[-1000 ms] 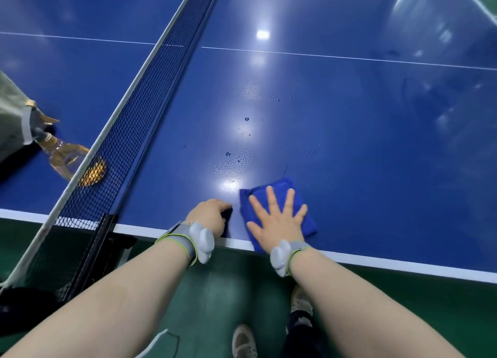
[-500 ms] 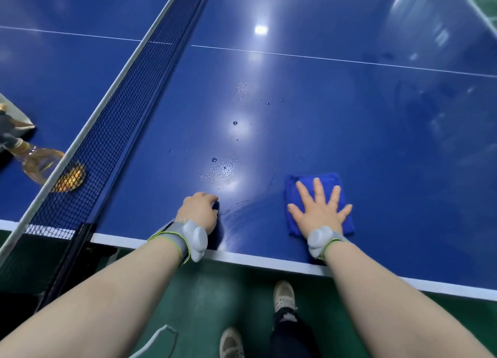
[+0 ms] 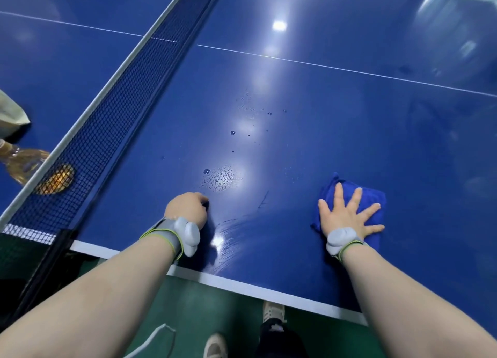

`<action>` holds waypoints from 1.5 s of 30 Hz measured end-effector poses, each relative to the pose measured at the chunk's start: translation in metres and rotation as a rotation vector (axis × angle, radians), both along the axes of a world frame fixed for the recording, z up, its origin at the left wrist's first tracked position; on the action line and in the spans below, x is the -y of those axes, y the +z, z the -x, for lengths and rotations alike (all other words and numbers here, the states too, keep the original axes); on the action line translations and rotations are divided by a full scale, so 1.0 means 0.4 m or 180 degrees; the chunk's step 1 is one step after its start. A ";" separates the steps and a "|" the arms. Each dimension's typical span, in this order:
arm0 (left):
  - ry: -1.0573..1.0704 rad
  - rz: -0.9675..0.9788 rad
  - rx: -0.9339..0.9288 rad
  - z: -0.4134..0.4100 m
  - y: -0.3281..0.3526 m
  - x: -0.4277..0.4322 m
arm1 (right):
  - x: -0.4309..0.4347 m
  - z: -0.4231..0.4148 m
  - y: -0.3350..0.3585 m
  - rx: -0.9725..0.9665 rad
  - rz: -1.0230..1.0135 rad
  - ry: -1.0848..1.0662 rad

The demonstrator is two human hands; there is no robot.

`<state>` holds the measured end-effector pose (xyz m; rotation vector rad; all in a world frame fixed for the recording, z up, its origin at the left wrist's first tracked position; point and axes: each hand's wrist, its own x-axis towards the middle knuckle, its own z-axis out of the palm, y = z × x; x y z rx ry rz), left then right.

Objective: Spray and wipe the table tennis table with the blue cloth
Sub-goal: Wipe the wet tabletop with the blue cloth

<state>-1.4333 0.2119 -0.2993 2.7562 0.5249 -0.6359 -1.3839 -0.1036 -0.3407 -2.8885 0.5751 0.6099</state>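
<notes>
A folded blue cloth (image 3: pixel 372 196) lies on the dark blue table tennis table (image 3: pixel 336 121) near its front edge. My right hand (image 3: pixel 347 215) presses flat on the cloth with fingers spread. My left hand (image 3: pixel 187 208) rests on the table as a loose fist to the left, knuckles down, holding nothing I can see. Water droplets (image 3: pixel 222 178) sit just beyond the left hand, and a wet streak (image 3: pixel 236 231) runs between the two hands. An amber spray bottle (image 3: pixel 24 164) lies on the far side of the net at the left.
The black net (image 3: pixel 113 121) with its white top band runs diagonally from the left front post (image 3: pixel 45 261) to the top. A beige bag (image 3: pixel 10 113) sits at the left edge. Green floor and my shoes (image 3: pixel 271 313) show below the table's white edge.
My right hand has slid the cloth rightward along the front edge, leaving a wet streak behind. My left hand has stayed in place as a fist.
</notes>
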 end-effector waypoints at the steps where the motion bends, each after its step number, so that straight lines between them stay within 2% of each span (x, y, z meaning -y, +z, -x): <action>1: 0.0031 0.0009 -0.0018 -0.005 0.003 -0.001 | -0.024 -0.006 -0.001 0.0015 -0.0027 0.0168; 5: -0.0001 0.0020 -0.0111 -0.010 0.003 -0.009 | -0.162 -0.009 -0.010 0.0096 -0.0044 0.1123; 12: 0.0014 0.0110 -0.0222 -0.017 0.009 -0.020 | -0.364 0.044 -0.012 0.0026 -0.0209 0.3186; 16: 0.0102 0.0120 -0.0225 -0.020 0.010 -0.020 | -0.367 0.029 -0.009 -0.0028 -0.0184 0.3610; 20: 0.0266 0.0032 -0.0230 -0.039 0.027 -0.007 | -0.328 -0.007 -0.006 -0.0017 -0.0211 0.3269; 27: 0.0774 0.0347 0.0295 -0.085 0.028 0.079 | -0.090 -0.132 -0.006 0.0033 -0.0184 0.1573; 31: 0.0571 0.0734 0.1015 -0.130 0.048 0.157 | 0.094 -0.175 -0.004 0.0040 -0.0111 0.0644; 35: 0.0413 0.0701 0.0980 -0.172 0.070 0.204 | 0.242 -0.205 -0.006 0.0025 -0.0032 -0.0080; 38: 0.0387 0.0690 0.0754 -0.186 0.070 0.218 | 0.284 -0.222 -0.009 0.0018 0.0008 -0.0305; 45: 0.0370 0.0527 0.0330 -0.197 0.059 0.227 | 0.255 -0.251 -0.003 -0.0053 0.0033 -0.0223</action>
